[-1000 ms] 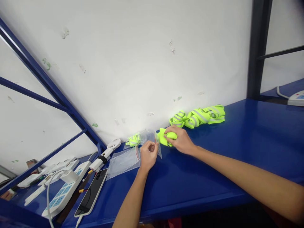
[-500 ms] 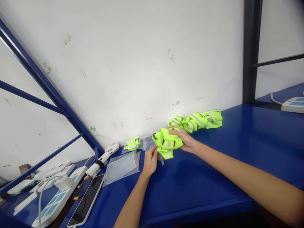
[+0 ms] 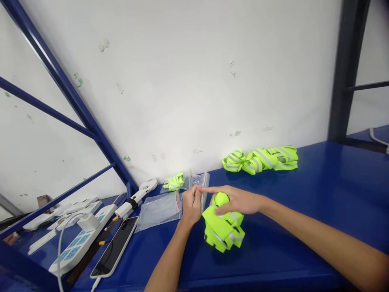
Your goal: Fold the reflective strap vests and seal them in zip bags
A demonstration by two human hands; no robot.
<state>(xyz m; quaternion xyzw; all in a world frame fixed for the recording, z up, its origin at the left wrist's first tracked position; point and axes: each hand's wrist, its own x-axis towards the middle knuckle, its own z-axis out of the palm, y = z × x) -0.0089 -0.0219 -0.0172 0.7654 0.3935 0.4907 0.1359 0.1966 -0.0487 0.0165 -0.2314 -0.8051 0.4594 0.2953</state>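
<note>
A bundle of neon-yellow reflective straps [image 3: 223, 225] with grey stripes is in my right hand [image 3: 240, 200], held between thumb and fingers just over the blue table. That hand's index finger stretches left to my left hand [image 3: 192, 202]. My left hand is closed on a clear zip bag [image 3: 205, 182], which stands up behind the fingers. Left of it lies a flat, clear zip bag [image 3: 159, 209] with a red seal line. Another yellow bundle in a clear bag [image 3: 174, 182] rests by the wall.
More reflective straps [image 3: 261, 159] lie in a long heap along the wall. At left are a small white fan [image 3: 148, 185], a phone [image 3: 115, 247] on a cable and a white power strip [image 3: 82, 241]. Blue metal frame bars [image 3: 88, 105] rise at left.
My right hand has brought the yellow bundle lower and nearer to me, and its index finger now points out to my left hand. The clear bag in my left hand shows more.
</note>
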